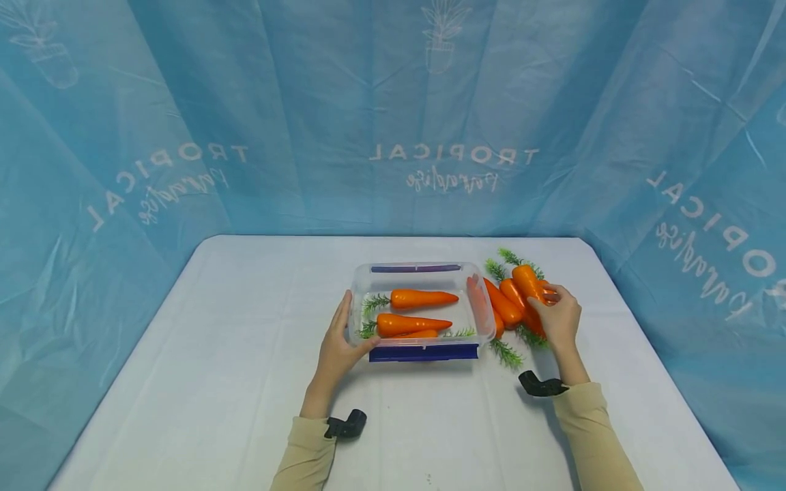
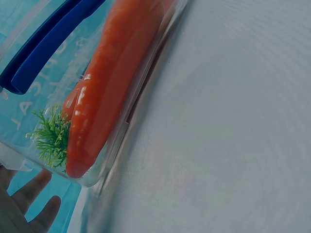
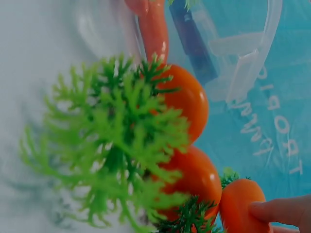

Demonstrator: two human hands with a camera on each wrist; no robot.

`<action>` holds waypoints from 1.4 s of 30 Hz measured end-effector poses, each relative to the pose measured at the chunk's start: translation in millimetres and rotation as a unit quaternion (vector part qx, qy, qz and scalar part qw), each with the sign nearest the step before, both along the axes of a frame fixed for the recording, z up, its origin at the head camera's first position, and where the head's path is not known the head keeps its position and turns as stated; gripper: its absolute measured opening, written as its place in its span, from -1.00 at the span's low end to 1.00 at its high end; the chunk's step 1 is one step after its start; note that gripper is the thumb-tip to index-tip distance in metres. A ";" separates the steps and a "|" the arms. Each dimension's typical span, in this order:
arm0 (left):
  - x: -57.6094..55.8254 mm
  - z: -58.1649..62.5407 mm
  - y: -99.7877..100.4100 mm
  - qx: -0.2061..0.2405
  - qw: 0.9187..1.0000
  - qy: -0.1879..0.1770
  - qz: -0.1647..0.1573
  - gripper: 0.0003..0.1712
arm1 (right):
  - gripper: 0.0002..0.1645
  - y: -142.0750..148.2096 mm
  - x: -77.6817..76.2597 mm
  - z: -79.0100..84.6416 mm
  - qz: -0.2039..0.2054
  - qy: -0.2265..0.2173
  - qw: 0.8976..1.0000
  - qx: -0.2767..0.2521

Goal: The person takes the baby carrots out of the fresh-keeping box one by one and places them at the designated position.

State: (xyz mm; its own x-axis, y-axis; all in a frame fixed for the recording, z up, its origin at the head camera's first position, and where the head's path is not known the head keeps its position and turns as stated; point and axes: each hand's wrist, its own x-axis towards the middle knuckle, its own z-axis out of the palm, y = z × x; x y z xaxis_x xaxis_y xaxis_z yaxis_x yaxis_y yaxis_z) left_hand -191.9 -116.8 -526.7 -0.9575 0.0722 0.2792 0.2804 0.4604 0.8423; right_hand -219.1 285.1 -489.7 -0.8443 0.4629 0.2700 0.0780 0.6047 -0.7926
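A clear plastic container (image 1: 422, 278) with blue side clips (image 1: 424, 352) stands mid-table. Inside it lie orange toy carrots, among them a rear carrot (image 1: 420, 299) and a front carrot (image 1: 408, 324), with green frilly tops. My left hand (image 1: 338, 353) grips the container's near left corner, thumb at the front rim and fingers along the left end. To the container's right, my right hand (image 1: 563, 324) pinches a carrot (image 1: 526, 281) on top of a pile; in the right wrist view the thumb (image 3: 265, 209) presses its side.
Several more carrots (image 1: 505, 310) lie heaped against the container's right end, their green tops (image 1: 507, 354) spreading over the white table (image 1: 258, 354). A blue printed curtain (image 1: 331, 116) surrounds the table's back and sides.
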 end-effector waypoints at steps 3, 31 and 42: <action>0.2 0.0 -0.4 0.002 1.000 0.001 0.000 0.17 | -0.52 2.0 0.4 -1.7 -0.001 -0.004 1.000 -0.001; -1.2 0.0 -0.3 -0.005 1.000 0.001 -0.001 0.17 | -0.50 8.1 3.6 -4.6 -0.003 -0.093 0.992 0.086; -1.6 -1.6 -0.9 -0.005 1.000 -0.001 0.002 0.18 | -0.55 4.6 4.1 4.5 -0.018 -0.068 0.996 0.055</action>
State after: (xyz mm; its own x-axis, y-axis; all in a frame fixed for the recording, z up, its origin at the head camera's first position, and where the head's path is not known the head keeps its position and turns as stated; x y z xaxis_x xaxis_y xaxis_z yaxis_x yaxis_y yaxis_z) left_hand -193.5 -117.7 -528.3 -0.9580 0.0721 0.2775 0.2781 0.4699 0.8378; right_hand -215.0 289.7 -485.2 -0.8594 0.4682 0.2055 0.2034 0.6818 -0.7027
